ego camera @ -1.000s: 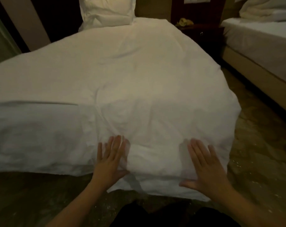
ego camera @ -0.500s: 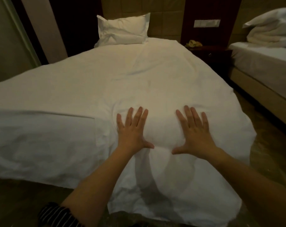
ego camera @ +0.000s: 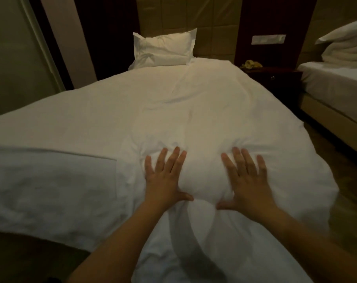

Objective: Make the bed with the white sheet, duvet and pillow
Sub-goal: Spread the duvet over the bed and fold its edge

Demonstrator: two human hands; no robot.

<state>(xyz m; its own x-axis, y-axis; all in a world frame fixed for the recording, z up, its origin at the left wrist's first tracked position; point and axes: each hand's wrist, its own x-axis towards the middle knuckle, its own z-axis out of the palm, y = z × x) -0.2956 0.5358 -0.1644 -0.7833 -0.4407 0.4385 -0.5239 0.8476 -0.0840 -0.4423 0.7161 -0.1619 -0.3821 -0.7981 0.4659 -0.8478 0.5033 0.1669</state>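
Both hands have advanced up the duvet point(ego camera: 194, 111) from its foot edge since a second ago. Left hand point(ego camera: 165, 178) and right hand point(ego camera: 247, 180) lie flat, fingers straight and spread, palms pressing the white cover and grasping nothing. Fabric is ruckled just ahead of the fingertips. Duvet covers the bed and overhangs its foot. Pillow point(ego camera: 163, 49) stands at the head, against the headboard.

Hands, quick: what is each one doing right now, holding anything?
Left hand: open, fingers straight, pressing flat on the white duvet, holding nothing.
Right hand: open, fingers spread, also pressing flat on the duvet.
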